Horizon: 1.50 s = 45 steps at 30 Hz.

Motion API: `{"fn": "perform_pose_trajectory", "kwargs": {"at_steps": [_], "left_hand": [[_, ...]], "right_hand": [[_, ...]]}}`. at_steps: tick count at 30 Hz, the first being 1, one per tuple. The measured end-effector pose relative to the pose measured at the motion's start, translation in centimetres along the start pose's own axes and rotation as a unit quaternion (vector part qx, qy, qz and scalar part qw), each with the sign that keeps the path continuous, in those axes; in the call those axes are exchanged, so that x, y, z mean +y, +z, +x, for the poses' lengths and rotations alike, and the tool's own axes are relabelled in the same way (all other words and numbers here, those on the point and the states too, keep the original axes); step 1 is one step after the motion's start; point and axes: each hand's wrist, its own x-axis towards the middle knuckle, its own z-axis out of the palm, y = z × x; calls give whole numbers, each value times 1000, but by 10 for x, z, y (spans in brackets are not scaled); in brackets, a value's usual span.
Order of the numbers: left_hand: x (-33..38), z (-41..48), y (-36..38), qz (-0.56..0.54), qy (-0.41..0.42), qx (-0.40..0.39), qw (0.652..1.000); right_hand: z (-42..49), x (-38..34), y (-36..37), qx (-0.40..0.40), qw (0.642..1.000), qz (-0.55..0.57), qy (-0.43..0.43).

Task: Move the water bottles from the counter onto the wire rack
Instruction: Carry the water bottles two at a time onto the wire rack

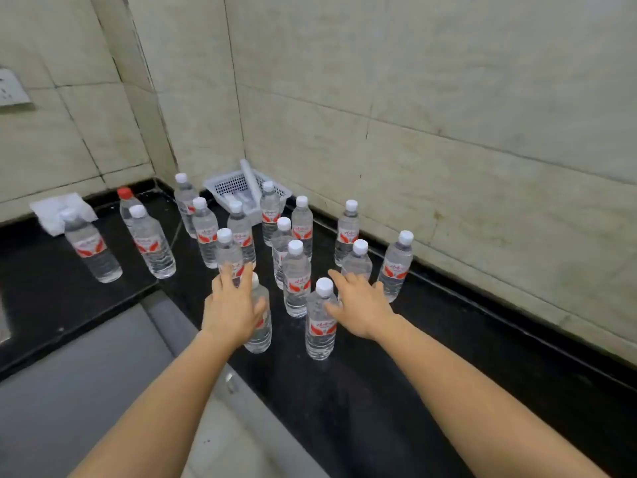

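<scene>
Head view: both hands (233, 307) (358, 307) outstretched, open.

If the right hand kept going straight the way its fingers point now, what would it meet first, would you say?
Most likely the white-capped bottle right at the fingertips of the right hand; it may already be touching it, though depth is hard to judge from this view.

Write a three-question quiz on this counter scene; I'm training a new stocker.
1. True or false: the left hand is on a bottle.
2. What colour is the odd cap at the back left?
3. Where is the basket? A) in the corner B) on the floor C) on a bottle

Key: 1 true; 2 red; 3 A. The right hand is open beside another bottle.
</scene>
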Motion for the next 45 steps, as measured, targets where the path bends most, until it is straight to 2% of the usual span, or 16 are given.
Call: {"fn": "perform_pose_trajectory", "kwargs": {"at_steps": [6, 11, 15, 19, 23, 30, 36, 40, 45], "left_hand": [[-8, 32, 16, -55, 6, 0, 998], [-6, 31, 13, -39, 27, -2, 999], [-3, 17, 15, -52, 30, 12, 998], [22, 0, 15, -32, 74, 19, 997], [63, -25, 4, -117, 118, 11, 986], [192, -90, -25, -303, 228, -43, 924], [346, -157, -53, -400, 317, -85, 856], [455, -217, -85, -445, 353, -98, 817], [594, -282, -100, -518, 370, -66, 768]], "right_hand": [[17, -12, 21, 32, 997, -65, -22], [8, -5, 27, 88, 989, -102, -55], [-9, -2, 27, 106, 994, -7, -33], [-35, 14, 16, 94, 992, 86, -13], [-79, 53, -16, 108, 981, 163, 22], [-213, 131, -97, 147, 962, 210, 97], [-341, 223, -182, 286, 920, 202, 174], [-426, 290, -249, 386, 885, 196, 169], [-521, 382, -309, 427, 878, 156, 146]]}}
